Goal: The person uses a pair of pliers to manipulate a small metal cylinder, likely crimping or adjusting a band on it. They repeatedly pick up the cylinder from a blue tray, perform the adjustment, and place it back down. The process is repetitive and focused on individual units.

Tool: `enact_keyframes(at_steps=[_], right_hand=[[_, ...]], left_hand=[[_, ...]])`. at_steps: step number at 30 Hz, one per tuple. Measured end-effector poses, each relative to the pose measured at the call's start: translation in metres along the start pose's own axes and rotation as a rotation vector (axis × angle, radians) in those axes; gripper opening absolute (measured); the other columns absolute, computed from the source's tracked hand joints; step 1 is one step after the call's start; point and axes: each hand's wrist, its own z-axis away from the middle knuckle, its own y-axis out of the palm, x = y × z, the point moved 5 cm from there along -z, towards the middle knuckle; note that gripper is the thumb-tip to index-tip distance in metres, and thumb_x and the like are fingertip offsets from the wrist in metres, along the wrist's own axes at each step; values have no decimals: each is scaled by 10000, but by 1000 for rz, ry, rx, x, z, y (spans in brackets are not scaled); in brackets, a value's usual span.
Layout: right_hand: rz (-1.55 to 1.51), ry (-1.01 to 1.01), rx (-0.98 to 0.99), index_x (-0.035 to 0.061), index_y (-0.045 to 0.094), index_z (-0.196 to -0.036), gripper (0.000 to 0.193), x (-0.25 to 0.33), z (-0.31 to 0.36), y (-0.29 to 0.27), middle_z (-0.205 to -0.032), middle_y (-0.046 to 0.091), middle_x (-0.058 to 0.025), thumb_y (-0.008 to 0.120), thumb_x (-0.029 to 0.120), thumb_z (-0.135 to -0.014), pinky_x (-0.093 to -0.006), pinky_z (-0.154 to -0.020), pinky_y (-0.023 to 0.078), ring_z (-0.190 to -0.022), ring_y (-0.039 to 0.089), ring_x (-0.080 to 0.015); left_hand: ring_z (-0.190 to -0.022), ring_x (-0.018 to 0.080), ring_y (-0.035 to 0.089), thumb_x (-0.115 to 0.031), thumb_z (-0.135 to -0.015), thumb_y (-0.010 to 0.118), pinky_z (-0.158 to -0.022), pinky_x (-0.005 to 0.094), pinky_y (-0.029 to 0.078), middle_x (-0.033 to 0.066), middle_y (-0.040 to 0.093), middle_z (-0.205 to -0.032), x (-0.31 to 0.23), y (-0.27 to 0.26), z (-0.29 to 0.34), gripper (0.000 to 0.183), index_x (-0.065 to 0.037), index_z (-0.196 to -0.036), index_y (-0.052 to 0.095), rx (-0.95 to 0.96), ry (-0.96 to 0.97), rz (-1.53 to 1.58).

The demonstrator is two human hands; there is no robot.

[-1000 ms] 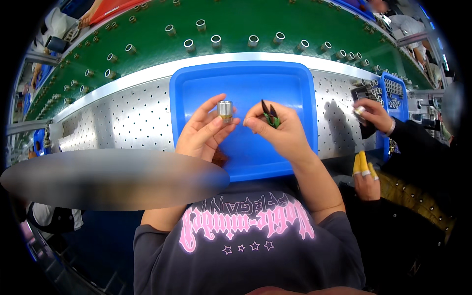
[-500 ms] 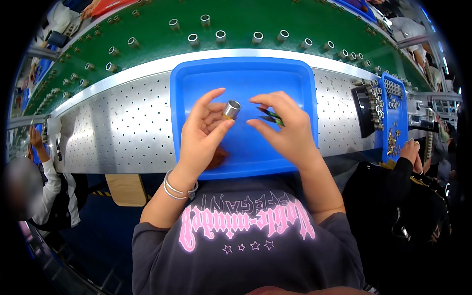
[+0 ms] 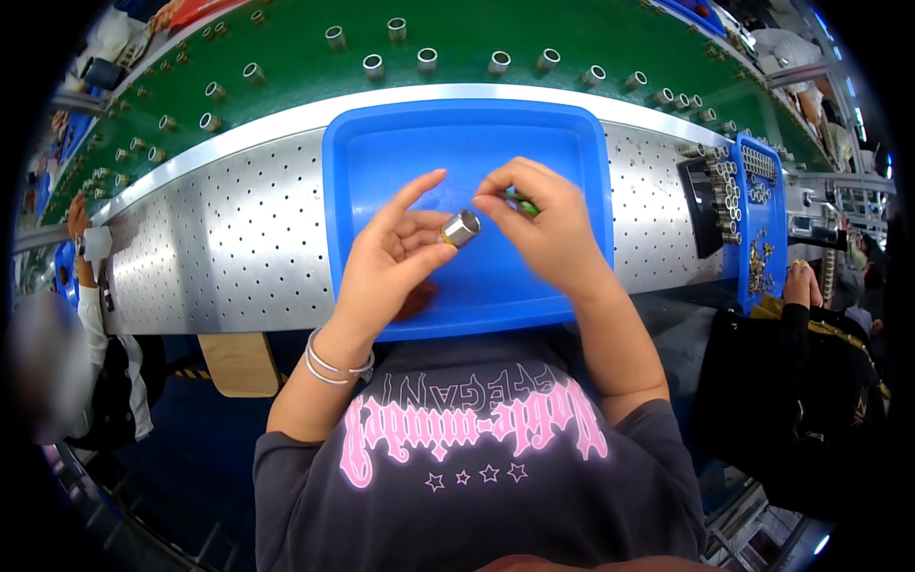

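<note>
My left hand (image 3: pixel 381 265) holds a short silver metal sleeve (image 3: pixel 461 229) between thumb and fingers, its open end tilted up toward the right. A yellowish band shows at the sleeve's lower end. Just right of it, my right hand (image 3: pixel 556 229) is closed in a pinch around green and dark tweezers (image 3: pixel 520 203), mostly hidden by the fingers. The pinched fingertips are close to the sleeve's mouth but apart from it. Both hands are above a blue plastic tray (image 3: pixel 467 107). Partly behind my left hand, a reddish-brown thing (image 3: pixel 416 301) lies in the tray.
Beyond the tray runs a green conveyor belt (image 3: pixel 295 95) carrying several metal sleeves. The tray rests on a perforated metal bench (image 3: pixel 224 219). At the right are a black stand (image 3: pixel 700 208), rows of sleeves and another blue tray (image 3: pixel 748 276). Other people work at both sides.
My left hand has tilted the sleeve further and moved it slightly right and down. My right thumb and fingers have closed together on the tweezers, whose prongs were spread before.
</note>
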Motion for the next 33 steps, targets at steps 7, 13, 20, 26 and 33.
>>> enact_keyframes(at_steps=[7,13,20,26,33], right_hand=[[-438,198,-72,14,581,-804,62,-5,10,-12,-688,527,33,621,60,-816,-174,-520,326,-608,416,-13],[-498,151,-46,11,581,-812,58,6,7,-8,-698,536,26,615,56,-822,-177,-521,329,-608,422,-15],[-508,119,-17,4,573,-817,56,14,2,-2,-715,545,15,605,48,-827,-179,-545,354,-635,449,-24],[-617,85,41,-9,559,-843,58,29,-3,4,-738,575,-25,583,44,-842,-198,-599,428,-690,536,-63],[-639,111,62,-6,553,-846,60,34,-9,10,-753,598,-50,567,51,-856,-221,-631,471,-710,573,-93]], left_hand=[[-955,207,600,-102,-855,582,-841,253,494,168,565,-1109,7,-9,0,500,-36,-1312,390,-45,-153,341],[-984,220,589,-73,-855,562,-864,275,480,161,570,-1109,7,-9,0,444,-11,-1275,432,-52,-154,455],[-992,232,587,-52,-846,566,-867,281,475,152,573,-1084,4,-10,2,433,-6,-1259,443,-90,-109,389],[-982,206,589,-2,-824,584,-859,275,468,127,579,-1062,2,-11,4,403,4,-1212,477,-90,-31,213],[-969,168,587,43,-807,585,-857,269,469,115,581,-1067,0,-6,5,367,21,-1163,499,-83,47,80]])
